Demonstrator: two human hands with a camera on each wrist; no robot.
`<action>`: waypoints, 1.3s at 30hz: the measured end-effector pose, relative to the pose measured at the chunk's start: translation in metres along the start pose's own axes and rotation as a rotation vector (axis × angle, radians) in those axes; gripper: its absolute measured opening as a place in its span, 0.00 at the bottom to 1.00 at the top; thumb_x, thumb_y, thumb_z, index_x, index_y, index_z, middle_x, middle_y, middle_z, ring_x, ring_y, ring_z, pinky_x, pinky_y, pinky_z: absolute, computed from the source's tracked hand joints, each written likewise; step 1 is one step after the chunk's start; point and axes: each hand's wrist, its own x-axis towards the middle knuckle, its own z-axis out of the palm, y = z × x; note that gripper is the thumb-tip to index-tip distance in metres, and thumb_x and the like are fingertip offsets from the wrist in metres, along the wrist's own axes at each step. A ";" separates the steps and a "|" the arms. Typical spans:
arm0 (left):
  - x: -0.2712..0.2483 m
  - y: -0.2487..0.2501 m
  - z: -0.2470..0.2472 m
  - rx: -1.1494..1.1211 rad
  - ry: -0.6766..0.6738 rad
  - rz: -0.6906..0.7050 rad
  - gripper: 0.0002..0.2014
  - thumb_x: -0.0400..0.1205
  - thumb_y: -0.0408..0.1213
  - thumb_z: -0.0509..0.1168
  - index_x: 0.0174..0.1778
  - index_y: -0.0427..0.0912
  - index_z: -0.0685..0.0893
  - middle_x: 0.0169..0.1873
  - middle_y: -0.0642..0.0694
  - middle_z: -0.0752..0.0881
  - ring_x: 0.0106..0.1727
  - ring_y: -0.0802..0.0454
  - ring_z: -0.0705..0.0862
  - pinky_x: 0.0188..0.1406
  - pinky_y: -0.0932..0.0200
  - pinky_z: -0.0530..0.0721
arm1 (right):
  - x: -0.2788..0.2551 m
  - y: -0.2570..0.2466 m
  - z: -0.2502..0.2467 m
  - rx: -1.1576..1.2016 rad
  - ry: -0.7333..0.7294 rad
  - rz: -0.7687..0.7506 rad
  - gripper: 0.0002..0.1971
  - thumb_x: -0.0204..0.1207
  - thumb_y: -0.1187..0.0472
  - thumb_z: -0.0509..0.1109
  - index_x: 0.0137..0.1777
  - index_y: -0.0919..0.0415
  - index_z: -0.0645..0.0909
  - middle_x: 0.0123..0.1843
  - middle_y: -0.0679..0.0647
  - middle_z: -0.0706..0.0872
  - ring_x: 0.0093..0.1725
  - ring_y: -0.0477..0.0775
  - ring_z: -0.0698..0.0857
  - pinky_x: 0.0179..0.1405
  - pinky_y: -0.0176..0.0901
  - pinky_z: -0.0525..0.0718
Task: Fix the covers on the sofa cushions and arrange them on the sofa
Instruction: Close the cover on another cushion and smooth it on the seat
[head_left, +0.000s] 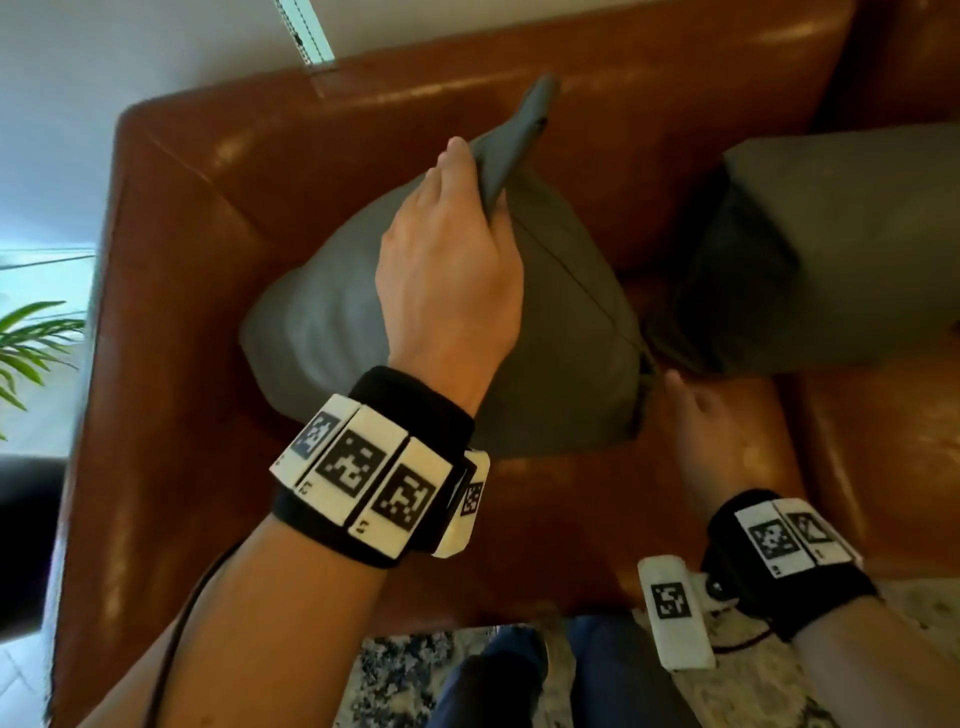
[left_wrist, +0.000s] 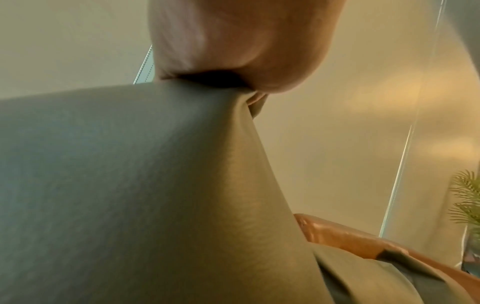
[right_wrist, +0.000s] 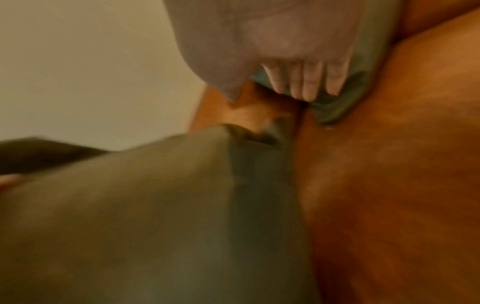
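Observation:
A grey cushion (head_left: 322, 332) stands tilted in the left corner of the brown leather sofa (head_left: 182, 260). My left hand (head_left: 467, 192) grips the cover's pulled-up top corner; the left wrist view shows the grey fabric (left_wrist: 103, 185) bunched into the fist (left_wrist: 233, 51). A second grey cushion (head_left: 831, 249) leans against the backrest to the right. My right hand (head_left: 701, 415) hovers low over the seat between the two cushions, holding nothing. In the blurred right wrist view its fingers (right_wrist: 306, 82) are straight, in front of the second cushion's corner (right_wrist: 335, 111), with the first cushion (right_wrist: 130, 226) below.
The sofa's left armrest (head_left: 104, 415) borders the first cushion. A green plant (head_left: 31, 338) stands beyond it by a bright window. A patterned rug (head_left: 395, 670) and my legs in dark trousers (head_left: 498, 675) are in front of the seat.

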 end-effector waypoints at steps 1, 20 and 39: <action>0.001 0.002 -0.004 -0.033 0.015 0.001 0.26 0.88 0.48 0.50 0.82 0.43 0.65 0.68 0.42 0.82 0.67 0.42 0.82 0.64 0.38 0.81 | 0.003 0.010 0.005 0.084 -0.097 0.122 0.31 0.83 0.37 0.54 0.81 0.54 0.66 0.77 0.58 0.73 0.72 0.62 0.76 0.65 0.50 0.73; 0.010 -0.054 0.002 0.029 0.087 -0.323 0.22 0.89 0.48 0.50 0.76 0.41 0.70 0.69 0.42 0.78 0.69 0.41 0.77 0.66 0.40 0.76 | 0.003 -0.080 -0.015 -0.090 0.205 -0.644 0.17 0.87 0.52 0.55 0.65 0.60 0.79 0.61 0.57 0.83 0.58 0.55 0.82 0.56 0.51 0.80; 0.040 0.007 0.043 -0.159 -0.340 -0.285 0.15 0.82 0.44 0.65 0.32 0.41 0.75 0.26 0.48 0.79 0.27 0.50 0.78 0.26 0.57 0.73 | -0.015 -0.055 0.046 -0.375 -0.007 -0.979 0.32 0.81 0.39 0.52 0.79 0.56 0.70 0.82 0.50 0.67 0.73 0.53 0.68 0.69 0.52 0.74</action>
